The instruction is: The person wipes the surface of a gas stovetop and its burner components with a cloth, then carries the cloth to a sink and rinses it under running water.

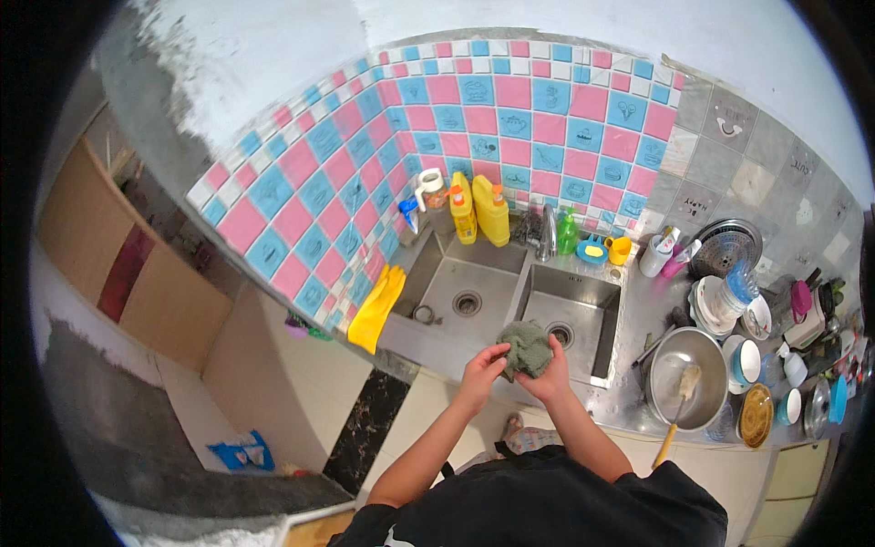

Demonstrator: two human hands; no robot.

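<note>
A bunched green-grey cloth (pixel 526 347) is held between my two hands, over the front edge of a double stainless-steel sink (pixel 507 287). My left hand (pixel 487 372) grips its left side with thumb and fingers. On the right side, my right hand (pixel 551 376) supports the cloth from below, its thumb upright along it. The chrome faucet (pixel 548 232) stands behind the sink. A small round strainer (pixel 423 314) lies in the left basin near its front left corner.
Yellow rubber gloves (pixel 377 308) drape over the left edge. Two yellow bottles (pixel 492 210) and a green pump bottle (pixel 567 231) stand behind the basins. At right are a large steel bowl (pixel 666 383) with a long-handled brush (pixel 685 390), stacked dishes (pixel 707 308) and a steamer plate (pixel 726 249).
</note>
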